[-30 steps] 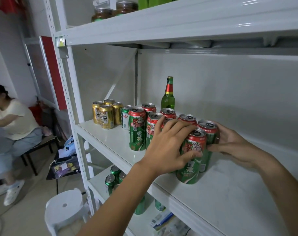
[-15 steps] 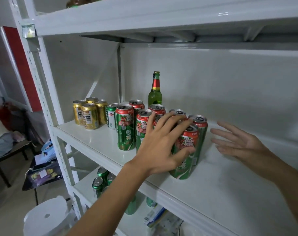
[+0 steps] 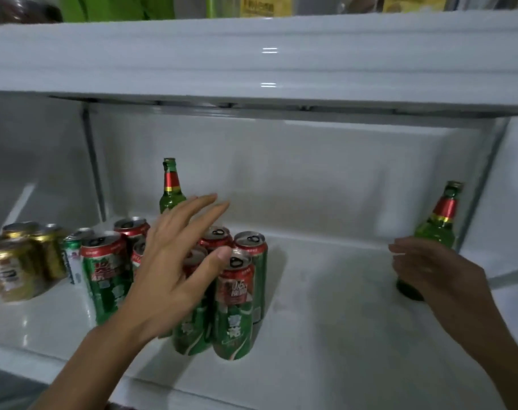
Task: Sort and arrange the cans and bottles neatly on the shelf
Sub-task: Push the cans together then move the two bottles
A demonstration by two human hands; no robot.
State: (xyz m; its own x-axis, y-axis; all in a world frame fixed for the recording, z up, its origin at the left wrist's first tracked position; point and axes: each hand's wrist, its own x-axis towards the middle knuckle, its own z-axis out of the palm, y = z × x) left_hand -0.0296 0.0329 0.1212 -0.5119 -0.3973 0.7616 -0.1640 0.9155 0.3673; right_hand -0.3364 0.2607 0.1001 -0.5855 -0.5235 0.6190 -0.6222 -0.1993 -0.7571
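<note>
Far left on the shelf [image 3: 326, 335], gold cans [image 3: 18, 261] stand grouped; beside them the green cans [image 3: 234, 303] stand clustered, a green bottle [image 3: 169, 187] upright behind; left hand [image 3: 175, 270] spread above the cluster, grip slack, holding nothing; bare shelf between; at far right a second bottle [image 3: 438, 229] stands upright, long axis vertical, just beyond the right hand [image 3: 438, 276], the nearer hand; its fingers curl toward the glass, contact not discernible; upper shelf board [image 3: 252, 57] close overhead limits lift.

Two green bottles [image 3: 170, 184], about eight red-and-green cans [image 3: 235, 306], about four gold cans [image 3: 13, 267], two hands [image 3: 175, 267]
</note>
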